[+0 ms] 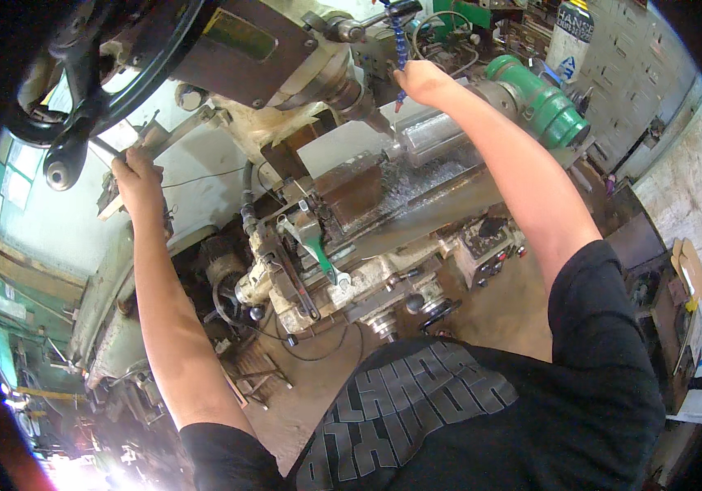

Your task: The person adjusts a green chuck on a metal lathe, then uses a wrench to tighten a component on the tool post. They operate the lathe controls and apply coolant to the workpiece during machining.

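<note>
At the left, my left hand (140, 182) is wrapped around a dark metal lever (105, 146) on the milling machine, below the big black handwheel (134, 98). My right hand (426, 83) reaches across to the far middle, its fingers closed at a blue segmented coolant hose (401, 47) whose tip points down. Just below the hose, the tool in the machine's spindle (353, 100) meets the near end of a shiny metal cylinder (437, 137). Metal chips (416, 182) lie along the table beneath it. My right fingertips are partly hidden behind the hand.
A green cylindrical housing (541, 102) adjoins the workpiece on the right. An adjustable wrench with a green handle (313, 239) lies on the machine's near side. Smaller handwheels (439, 311) stick out toward me. A gas cylinder (570, 37) stands at the far right beside metal drawers (625, 82).
</note>
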Motion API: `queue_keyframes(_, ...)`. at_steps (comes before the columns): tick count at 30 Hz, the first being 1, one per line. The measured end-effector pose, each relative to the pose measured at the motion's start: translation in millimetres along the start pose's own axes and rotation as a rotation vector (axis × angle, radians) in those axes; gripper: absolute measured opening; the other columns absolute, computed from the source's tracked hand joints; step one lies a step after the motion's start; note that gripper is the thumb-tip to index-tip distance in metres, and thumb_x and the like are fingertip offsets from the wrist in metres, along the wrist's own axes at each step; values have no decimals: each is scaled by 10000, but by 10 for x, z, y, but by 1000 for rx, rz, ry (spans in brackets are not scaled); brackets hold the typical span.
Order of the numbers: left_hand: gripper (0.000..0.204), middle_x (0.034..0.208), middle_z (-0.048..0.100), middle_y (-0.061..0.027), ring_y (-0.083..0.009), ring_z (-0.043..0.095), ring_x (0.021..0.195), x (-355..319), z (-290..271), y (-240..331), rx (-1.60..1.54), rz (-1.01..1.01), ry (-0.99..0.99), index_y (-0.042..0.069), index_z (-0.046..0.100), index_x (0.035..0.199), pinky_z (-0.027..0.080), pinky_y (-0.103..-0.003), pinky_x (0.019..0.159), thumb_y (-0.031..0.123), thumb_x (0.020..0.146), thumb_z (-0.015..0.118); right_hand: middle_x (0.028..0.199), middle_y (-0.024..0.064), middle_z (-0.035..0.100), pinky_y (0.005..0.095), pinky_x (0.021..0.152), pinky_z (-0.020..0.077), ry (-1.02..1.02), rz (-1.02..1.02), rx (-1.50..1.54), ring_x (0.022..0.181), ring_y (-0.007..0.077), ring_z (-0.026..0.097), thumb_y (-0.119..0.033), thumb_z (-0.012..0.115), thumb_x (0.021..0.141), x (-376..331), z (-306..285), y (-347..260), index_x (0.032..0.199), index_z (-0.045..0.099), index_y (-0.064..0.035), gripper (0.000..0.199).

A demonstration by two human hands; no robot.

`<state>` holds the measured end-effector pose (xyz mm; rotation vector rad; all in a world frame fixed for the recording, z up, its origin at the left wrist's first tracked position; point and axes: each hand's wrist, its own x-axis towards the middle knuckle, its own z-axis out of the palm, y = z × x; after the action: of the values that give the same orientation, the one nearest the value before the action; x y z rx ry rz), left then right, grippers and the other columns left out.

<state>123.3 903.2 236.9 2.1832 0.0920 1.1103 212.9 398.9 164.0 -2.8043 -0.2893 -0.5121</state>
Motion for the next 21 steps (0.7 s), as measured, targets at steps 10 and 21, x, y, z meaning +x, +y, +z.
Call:
queue_keyframes(10, 446, 856, 678, -179, -266, 695, 683, 15, 4, -35, 21, 14, 11, -14, 523, 1028, 548, -389, 640, 424, 1087, 471, 983, 307, 712, 523, 904, 545, -38, 61, -49, 994, 468, 686, -389, 486, 1051, 21, -33, -77, 979, 730, 72, 527)
queue_keyframes(21, 499, 981, 692, -205, -286, 691, 888, 61, -227, 13, 233, 60, -98, -31, 572, 1139, 523, -410, 795, 449, 1094, 444, 996, 289, 713, 511, 884, 538, -54, -16, -91, 994, 462, 676, -419, 484, 1063, 44, 16, 3, 1037, 736, 42, 526)
